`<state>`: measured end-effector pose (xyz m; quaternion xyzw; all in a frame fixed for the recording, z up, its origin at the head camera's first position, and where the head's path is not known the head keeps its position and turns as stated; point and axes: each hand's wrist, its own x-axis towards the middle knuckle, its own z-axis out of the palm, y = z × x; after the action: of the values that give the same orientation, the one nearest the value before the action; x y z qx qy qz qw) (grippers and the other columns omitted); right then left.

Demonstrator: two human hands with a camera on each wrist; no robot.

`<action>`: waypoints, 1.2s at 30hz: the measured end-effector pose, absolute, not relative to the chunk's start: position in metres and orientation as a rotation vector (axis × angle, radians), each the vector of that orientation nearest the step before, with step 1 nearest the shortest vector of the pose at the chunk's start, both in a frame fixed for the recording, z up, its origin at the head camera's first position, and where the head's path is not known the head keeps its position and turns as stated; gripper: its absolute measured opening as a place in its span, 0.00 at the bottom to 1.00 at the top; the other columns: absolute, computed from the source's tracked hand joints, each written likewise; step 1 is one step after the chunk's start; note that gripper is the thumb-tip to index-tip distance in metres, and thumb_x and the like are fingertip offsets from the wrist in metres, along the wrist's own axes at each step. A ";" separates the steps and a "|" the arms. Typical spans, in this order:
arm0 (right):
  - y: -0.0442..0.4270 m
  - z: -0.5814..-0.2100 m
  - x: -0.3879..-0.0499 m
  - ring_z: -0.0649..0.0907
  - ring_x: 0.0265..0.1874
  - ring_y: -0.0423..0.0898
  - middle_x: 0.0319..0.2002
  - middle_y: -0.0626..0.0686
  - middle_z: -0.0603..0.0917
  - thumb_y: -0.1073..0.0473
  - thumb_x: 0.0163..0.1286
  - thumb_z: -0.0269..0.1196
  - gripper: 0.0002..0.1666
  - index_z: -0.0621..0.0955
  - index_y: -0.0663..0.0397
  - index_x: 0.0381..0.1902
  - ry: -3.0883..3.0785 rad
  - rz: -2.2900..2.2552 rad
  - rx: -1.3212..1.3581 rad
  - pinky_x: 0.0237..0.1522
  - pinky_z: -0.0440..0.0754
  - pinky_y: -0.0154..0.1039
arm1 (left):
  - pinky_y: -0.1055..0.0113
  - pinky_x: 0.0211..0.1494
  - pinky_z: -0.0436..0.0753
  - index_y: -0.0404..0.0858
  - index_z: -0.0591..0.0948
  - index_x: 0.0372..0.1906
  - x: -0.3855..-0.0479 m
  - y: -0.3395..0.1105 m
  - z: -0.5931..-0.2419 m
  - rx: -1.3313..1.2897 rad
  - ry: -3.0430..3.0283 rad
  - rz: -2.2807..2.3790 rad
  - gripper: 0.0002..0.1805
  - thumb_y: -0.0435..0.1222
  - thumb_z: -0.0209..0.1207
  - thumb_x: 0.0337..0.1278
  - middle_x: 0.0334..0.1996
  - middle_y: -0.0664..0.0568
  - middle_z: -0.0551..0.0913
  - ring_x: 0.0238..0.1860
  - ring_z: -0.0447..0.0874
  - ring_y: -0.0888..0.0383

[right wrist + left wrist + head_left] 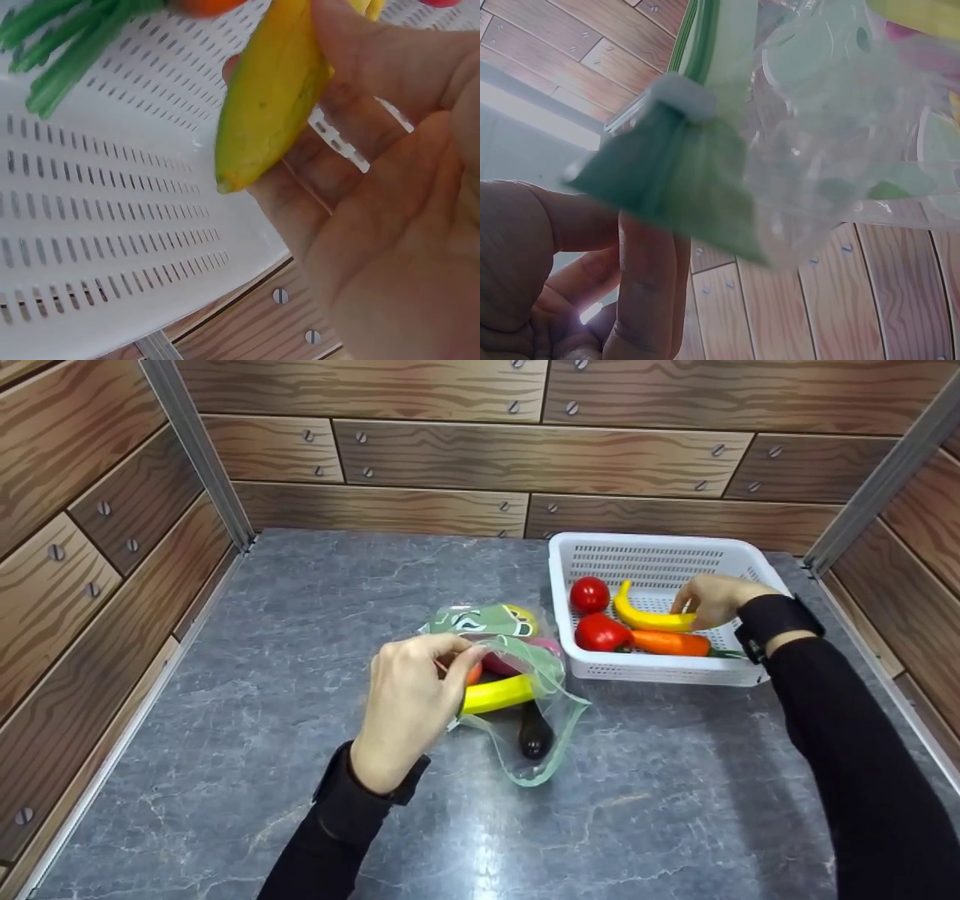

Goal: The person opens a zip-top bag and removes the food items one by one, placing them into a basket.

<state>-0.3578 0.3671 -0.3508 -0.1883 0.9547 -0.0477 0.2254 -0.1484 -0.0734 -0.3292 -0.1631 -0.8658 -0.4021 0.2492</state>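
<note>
My left hand (409, 701) pinches the edge of a clear, green-trimmed zip bag (474, 621) between thumb and fingers. Its white slider (681, 99) shows in the left wrist view. Inside the bag, or seen through it, are a long yellow piece (499, 694), a dark eggplant-like piece (535, 735) and some reddish and purple ones, partly hidden. Over in the white basket (660, 669), my right hand (721, 598) grips one end of a yellow banana (651, 619), thumb on one side and fingers on the other.
Beside the banana in the basket lie a tomato (589, 595), a red pepper (601, 632) and a carrot (671, 643) with green leaves. The basket stands right of the bag on a grey marbled table (225, 750). Wood-patterned walls (450, 454) enclose the table.
</note>
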 end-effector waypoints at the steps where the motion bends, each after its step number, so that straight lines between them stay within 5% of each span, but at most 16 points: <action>1: 0.368 -0.352 -0.358 0.86 0.52 0.71 0.49 0.76 0.87 0.72 0.58 0.67 0.23 0.85 0.71 0.53 2.625 -0.125 -0.510 0.48 0.86 0.50 | 0.68 0.31 0.80 0.41 0.93 0.33 -0.148 -0.073 -0.329 -0.446 -2.359 -1.097 0.07 0.40 0.71 0.65 0.24 0.54 0.91 0.24 0.86 0.61; 14: 0.367 -0.356 -0.362 0.84 0.50 0.64 0.51 0.73 0.85 0.71 0.59 0.68 0.24 0.84 0.68 0.55 2.579 0.022 -0.381 0.47 0.83 0.47 | 0.67 0.31 0.81 0.41 0.93 0.34 -0.148 -0.071 -0.329 -0.444 -2.374 -1.100 0.07 0.40 0.71 0.65 0.25 0.54 0.91 0.25 0.87 0.60; 22: 0.368 -0.343 -0.353 0.88 0.49 0.68 0.48 0.74 0.88 0.65 0.65 0.69 0.21 0.83 0.73 0.54 2.688 -0.179 -0.542 0.54 0.85 0.61 | 0.67 0.31 0.81 0.42 0.93 0.35 -0.149 -0.071 -0.329 -0.440 -2.378 -1.096 0.07 0.40 0.71 0.65 0.26 0.54 0.92 0.25 0.87 0.61; 27: 0.345 -0.321 -0.328 0.89 0.48 0.66 0.50 0.70 0.89 0.62 0.68 0.71 0.19 0.85 0.69 0.54 2.872 -0.271 -0.673 0.56 0.85 0.63 | 0.66 0.31 0.82 0.42 0.93 0.35 -0.149 -0.071 -0.328 -0.440 -2.378 -1.100 0.06 0.40 0.71 0.65 0.26 0.54 0.92 0.25 0.87 0.60; 36: 0.265 -0.296 -0.241 0.91 0.41 0.55 0.45 0.58 0.93 0.63 0.64 0.76 0.15 0.88 0.60 0.48 3.099 -0.437 -1.098 0.46 0.90 0.53 | 0.67 0.30 0.81 0.42 0.93 0.33 -0.149 -0.072 -0.329 -0.443 -2.359 -1.099 0.07 0.40 0.71 0.65 0.24 0.54 0.90 0.23 0.86 0.61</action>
<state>-0.2415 0.2646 -0.2959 -0.3297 0.9308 -0.1312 -0.0873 -0.1492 -0.0725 -0.3294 -0.1624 -0.8657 -0.4032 0.2483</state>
